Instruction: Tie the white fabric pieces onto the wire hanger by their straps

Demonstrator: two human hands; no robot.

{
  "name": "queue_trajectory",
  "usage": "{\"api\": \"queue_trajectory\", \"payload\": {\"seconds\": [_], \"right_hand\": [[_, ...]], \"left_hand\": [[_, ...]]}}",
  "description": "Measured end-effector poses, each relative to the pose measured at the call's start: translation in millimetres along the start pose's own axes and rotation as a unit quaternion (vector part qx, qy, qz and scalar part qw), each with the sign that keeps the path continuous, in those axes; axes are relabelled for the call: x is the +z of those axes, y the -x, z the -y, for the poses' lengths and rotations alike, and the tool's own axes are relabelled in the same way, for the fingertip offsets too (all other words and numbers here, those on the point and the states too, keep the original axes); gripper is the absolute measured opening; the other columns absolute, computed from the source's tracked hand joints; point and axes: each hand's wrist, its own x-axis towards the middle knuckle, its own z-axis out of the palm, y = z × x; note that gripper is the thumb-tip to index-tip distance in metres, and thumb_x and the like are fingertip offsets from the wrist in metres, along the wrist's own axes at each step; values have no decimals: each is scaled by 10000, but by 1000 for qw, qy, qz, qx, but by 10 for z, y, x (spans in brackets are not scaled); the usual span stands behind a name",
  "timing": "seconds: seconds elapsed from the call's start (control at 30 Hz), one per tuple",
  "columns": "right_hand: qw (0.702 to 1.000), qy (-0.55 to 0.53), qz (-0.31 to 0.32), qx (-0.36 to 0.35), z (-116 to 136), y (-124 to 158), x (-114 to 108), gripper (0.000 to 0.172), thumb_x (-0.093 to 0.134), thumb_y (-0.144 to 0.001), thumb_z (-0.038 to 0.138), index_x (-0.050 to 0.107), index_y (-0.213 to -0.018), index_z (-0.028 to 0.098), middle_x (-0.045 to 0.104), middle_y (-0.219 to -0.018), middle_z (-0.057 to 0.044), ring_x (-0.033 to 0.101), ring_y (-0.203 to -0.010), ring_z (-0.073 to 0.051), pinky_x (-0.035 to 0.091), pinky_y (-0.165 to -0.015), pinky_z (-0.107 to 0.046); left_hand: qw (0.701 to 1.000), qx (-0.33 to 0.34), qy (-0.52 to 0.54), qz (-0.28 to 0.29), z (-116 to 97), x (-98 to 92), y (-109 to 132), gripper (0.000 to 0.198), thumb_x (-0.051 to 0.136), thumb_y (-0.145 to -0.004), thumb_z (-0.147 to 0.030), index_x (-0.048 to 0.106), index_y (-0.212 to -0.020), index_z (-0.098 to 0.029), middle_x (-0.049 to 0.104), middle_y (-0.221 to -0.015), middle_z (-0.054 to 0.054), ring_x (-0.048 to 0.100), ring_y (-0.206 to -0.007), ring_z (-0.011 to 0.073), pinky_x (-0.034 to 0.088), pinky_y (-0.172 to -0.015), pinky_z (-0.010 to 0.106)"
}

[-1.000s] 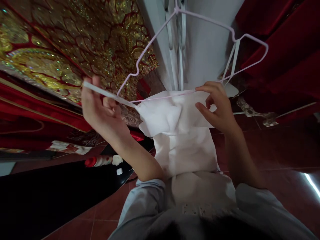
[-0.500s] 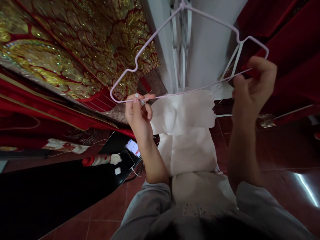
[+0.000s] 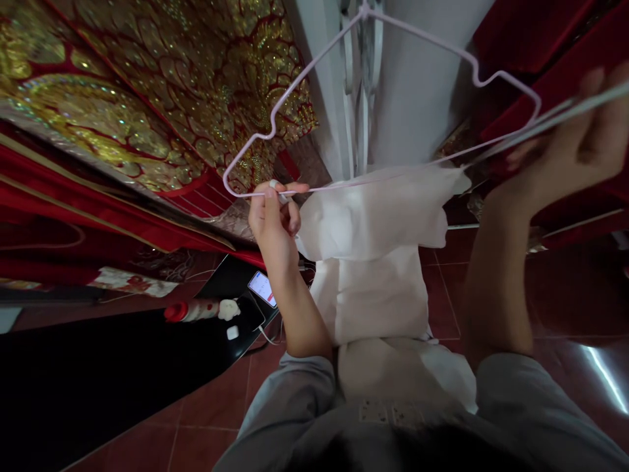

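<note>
A pale pink clothes hanger hangs in front of a white panel. My left hand is closed on the left end of its lower bar, a white band showing at the fingers. A white garment hangs below the bar, its upper edge close to it. My right hand, blurred, is past the hanger's right corner, closed on a thin white strap. The strap runs taut from the garment's upper right corner, alongside the bar. The fingertips of that hand are partly out of frame.
Gold-sequined red clothing hangs at left, dark red cloth at right. On a black table lie a phone with a lit screen, a dark phone on a cable, a red-capped bottle and small white items. The floor is red tile.
My right hand has moved right and up from the bar, drawing the strap out straight. The garment's upper right corner is pulled rightward. My left hand has stayed on the hanger.
</note>
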Motion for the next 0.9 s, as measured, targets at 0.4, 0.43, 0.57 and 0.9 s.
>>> {"api": "queue_trajectory", "payload": {"seconds": [0.4,0.43,0.57,0.9], "right_hand": [[989,60,2,-135,-372,529,12,573,801,-821,549,718,-1324,288,709,-1130,-102,688,-1005,-209,489,-549,-229],[990,52,1,-133,-387,535,-2,591,793,-825,560,698,-1346,296,706,-1143,-101,690,-1014,-213,476,-548,-229],[994,31,27,-104,-397,548,-4,655,830,-787,541,638,-1369,310,704,-1195,-99,675,-1063,-232,464,-585,-255],[998,-10,51,-47,-359,648,65,592,855,-773,451,613,-1301,336,670,-1233,-46,449,-620,-81,327,-524,-268]], "left_hand": [[995,99,-18,-24,195,-201,25,207,719,-988,-284,667,-1181,-230,796,-1136,69,447,-489,54,273,-432,215],[985,150,-52,-61,210,-315,-25,246,751,-970,-279,673,-1197,-228,789,-1159,54,490,-524,58,311,-450,214],[934,288,-163,-135,101,-640,-281,126,661,-1046,-253,722,-1141,-198,782,-1165,35,716,-771,138,430,-574,265],[976,41,-201,72,-649,-27,-609,190,886,-820,-51,739,-931,-95,680,-869,32,664,-939,173,527,-910,293]]}}
